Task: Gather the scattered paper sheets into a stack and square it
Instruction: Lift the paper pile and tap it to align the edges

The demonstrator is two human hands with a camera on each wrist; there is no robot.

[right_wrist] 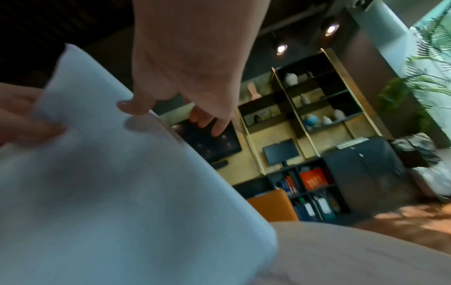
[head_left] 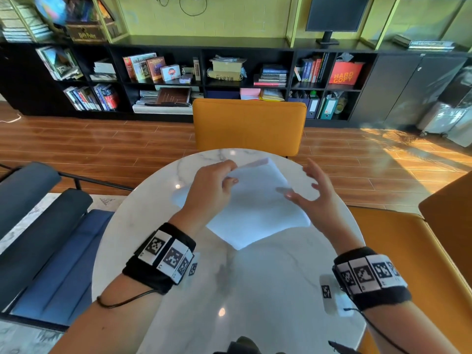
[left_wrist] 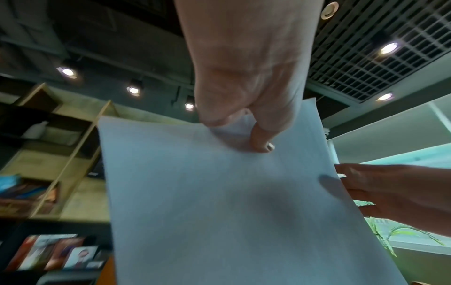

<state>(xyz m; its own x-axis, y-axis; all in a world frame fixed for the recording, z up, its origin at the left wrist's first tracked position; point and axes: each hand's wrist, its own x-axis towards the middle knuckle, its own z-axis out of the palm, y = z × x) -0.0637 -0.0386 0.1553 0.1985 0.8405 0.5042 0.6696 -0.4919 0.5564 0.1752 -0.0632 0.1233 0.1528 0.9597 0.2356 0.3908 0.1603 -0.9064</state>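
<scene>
White paper sheets (head_left: 255,208) held up over the round marble table (head_left: 229,290), nothing lying flat yet.

Left hand (head_left: 212,185) has the bundle pinched at its upper edge, thumb (left_wrist: 262,138) curled onto the near face with the other fingers behind, so the sheets hang tilted with the lowest corner down near the tabletop (can't tell if it actually touches). Right hand (head_left: 316,192) is spread wide at the right edge, thumb tip (right_wrist: 133,107) just on the paper, the other fingers loose in the air, gripping nothing. Orange chair (head_left: 249,123) sits behind the table.
</scene>
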